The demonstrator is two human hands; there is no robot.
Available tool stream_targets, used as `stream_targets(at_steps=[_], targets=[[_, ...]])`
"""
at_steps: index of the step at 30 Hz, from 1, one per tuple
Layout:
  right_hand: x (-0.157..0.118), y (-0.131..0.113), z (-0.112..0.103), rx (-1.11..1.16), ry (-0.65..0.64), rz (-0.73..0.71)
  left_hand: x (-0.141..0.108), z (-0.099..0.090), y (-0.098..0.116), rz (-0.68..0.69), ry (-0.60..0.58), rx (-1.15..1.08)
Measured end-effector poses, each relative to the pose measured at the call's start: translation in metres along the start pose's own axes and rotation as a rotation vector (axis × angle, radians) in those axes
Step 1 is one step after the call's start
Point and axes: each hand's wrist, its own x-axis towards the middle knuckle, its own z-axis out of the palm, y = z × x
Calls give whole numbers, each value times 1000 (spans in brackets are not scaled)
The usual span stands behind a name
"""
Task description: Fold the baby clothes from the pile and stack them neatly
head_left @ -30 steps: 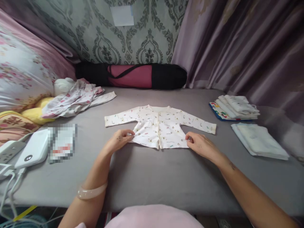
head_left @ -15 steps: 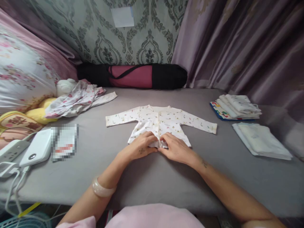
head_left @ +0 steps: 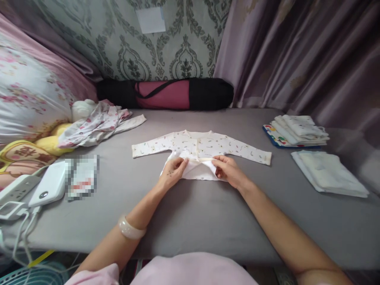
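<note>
A small white printed shirt (head_left: 185, 144) lies spread on the grey surface, both sleeves stretched out to the sides. My left hand (head_left: 173, 170) pinches the lower front edge of the shirt on the left. On the right, my right hand (head_left: 228, 170) pinches the same front layer between thumb and fingers. Between the hands the front hem is lifted and turned up, and the plain white inside of the shirt shows below it.
Folded cloths (head_left: 299, 132) and a folded white pile (head_left: 326, 174) lie at the right. Crumpled clothing (head_left: 95, 124), a white power bank (head_left: 49, 184) and a power strip (head_left: 18, 188) are at the left. A black and red bag (head_left: 166, 95) lies along the wall.
Both hands have moved apart from the middle of the hem and slightly away from me. The front hem is now raised, baring the inside of the shirt.
</note>
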Motion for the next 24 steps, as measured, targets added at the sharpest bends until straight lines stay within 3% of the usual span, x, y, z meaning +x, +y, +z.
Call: stream_targets(at_steps=[2, 4, 9, 12, 15, 17, 19, 22, 24], targets=[[-2, -5, 0, 47, 2, -33, -3, 0, 4, 64, 15, -1], [-5, -8, 3, 27, 0, -82, -7, 2, 8, 212, -15, 58], [-9, -2, 12, -186, -35, -237, -15, 10, 11, 500, -280, 180], [-13, 5, 15, -379, -71, -372, -20, 8, 14, 535, -440, 195], [-20, 5, 15, -581, -237, -422, -22, -1, 18, 410, -498, 209], [-23, 0, 13, -706, -380, -413, -20, -10, 15, 282, -359, 231], [-20, -6, 11, -828, -398, -450, -15, -18, 5, 197, -79, 308], [-3, -11, 10, -1033, -157, -603, -8, -28, -18, 141, 292, 509], [12, -6, 10, -1195, 29, -646, -5, -33, -33, 71, 339, 608]])
